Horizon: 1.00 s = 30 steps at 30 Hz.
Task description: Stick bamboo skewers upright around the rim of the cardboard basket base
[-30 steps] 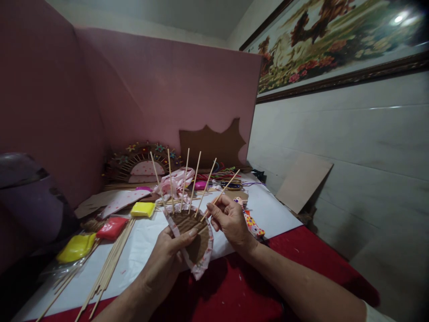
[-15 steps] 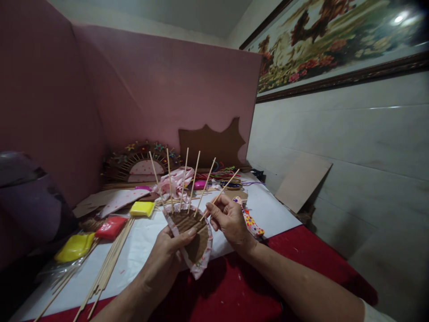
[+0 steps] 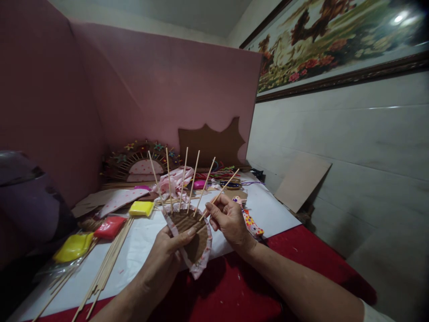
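My left hand (image 3: 167, 250) grips a rounded brown cardboard piece (image 3: 197, 248) edged with pale pink patterned fabric, its thumb pressed on the cardboard face. Several thin wooden sticks (image 3: 182, 188) fan upward from the piece's top edge. Between the thumb and fingers of my right hand (image 3: 229, 223) is the rightmost wooden stick (image 3: 228, 182), slanting up to the right, its lower end against the cardboard near the edge. Whether that end is fixed there I cannot tell.
Loose wooden sticks (image 3: 109, 261) lie at the left beside yellow (image 3: 73, 247) and red packets (image 3: 110, 227). Pink fabric (image 3: 172, 183), scissors (image 3: 231, 184) and a floral cloth piece (image 3: 253, 223) lie behind my hands. A stick-and-cardboard fan (image 3: 145, 167) leans at the back. Red cloth (image 3: 311, 250) covers the front.
Almost nothing differs. Both hands keep the same hold on the cardboard piece and the stick; the view has shifted very slightly.
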Available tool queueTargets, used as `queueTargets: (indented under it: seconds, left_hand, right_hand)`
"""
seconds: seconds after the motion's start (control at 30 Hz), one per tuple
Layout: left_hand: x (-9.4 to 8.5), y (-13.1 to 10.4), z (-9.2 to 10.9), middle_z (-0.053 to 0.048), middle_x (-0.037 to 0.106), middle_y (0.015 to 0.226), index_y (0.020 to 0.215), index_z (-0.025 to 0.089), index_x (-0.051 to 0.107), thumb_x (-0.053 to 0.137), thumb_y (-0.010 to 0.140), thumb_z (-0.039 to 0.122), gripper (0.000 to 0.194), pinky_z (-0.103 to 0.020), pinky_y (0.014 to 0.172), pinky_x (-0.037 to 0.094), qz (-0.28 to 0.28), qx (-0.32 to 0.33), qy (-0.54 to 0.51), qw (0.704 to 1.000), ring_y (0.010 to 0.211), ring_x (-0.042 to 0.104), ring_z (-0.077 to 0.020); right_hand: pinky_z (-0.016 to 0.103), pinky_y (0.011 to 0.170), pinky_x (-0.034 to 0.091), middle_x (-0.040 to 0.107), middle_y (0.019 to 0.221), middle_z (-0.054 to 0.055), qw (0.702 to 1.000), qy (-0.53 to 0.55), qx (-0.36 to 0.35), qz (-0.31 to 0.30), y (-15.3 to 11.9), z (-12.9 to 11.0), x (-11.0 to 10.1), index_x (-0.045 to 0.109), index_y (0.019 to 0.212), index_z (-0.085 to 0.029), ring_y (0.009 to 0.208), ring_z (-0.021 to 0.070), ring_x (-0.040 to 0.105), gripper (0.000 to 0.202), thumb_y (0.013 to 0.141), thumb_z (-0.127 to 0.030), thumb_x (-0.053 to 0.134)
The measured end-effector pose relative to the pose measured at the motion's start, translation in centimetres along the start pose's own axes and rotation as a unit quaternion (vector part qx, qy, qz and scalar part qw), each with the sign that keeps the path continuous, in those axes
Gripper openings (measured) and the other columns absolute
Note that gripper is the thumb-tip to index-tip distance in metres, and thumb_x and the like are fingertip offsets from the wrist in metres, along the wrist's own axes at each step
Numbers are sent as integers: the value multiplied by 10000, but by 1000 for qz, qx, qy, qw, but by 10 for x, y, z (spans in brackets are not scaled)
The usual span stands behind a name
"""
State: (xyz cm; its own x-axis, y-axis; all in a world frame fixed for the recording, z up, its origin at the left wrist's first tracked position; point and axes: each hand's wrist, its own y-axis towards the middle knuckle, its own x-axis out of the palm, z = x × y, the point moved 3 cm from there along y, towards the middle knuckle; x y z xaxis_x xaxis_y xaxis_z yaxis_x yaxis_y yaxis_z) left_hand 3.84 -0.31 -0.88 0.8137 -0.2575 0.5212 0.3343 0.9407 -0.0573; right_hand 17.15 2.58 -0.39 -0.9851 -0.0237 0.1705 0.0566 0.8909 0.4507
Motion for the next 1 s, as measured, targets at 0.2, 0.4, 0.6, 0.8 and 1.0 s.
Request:
queueTargets:
  seconds: [0.2,0.4,0.6,0.8,1.0]
  left_hand:
    - [1,0,1,-122,712,895,922,123,647,664,650,128,273,-345,705,489,1,2,4,1000,796,654,-269]
    - [0,1,1,-125,710,906,909,121,654,692,618,148,295,-363,728,487,9,1,0,1000,817,649,-283]
    - [-2,2,0,-131,698,938,941,115,640,666,658,134,284,-353,733,480,-9,6,6,1000,824,642,-269]
    - [-5,2,-2,-139,692,951,971,113,625,637,696,138,277,-362,737,478,-25,4,16,1000,845,635,-277]
    - [-2,0,0,-153,690,957,1033,115,605,653,680,148,358,-364,686,494,-17,-10,11,1000,819,644,-290]
  right_hand:
    - [183,341,265,566,588,-24,1000,-3,0,3,0,1,-1,477,671,-166,333,34,388,208,763,-319,583]
    - [179,339,270,568,593,-25,1000,2,1,3,1,0,0,471,673,-167,336,35,395,213,757,-324,588]
    - [183,338,265,567,592,-28,1000,10,1,1,0,-1,0,469,674,-169,332,34,392,200,753,-304,594]
    - [180,335,255,586,612,-19,1000,12,4,0,-1,-1,0,462,676,-167,330,30,392,193,762,-289,585]
    - [182,336,268,584,580,-21,1000,19,-1,1,0,0,1,466,663,-167,326,33,389,193,756,-284,588]
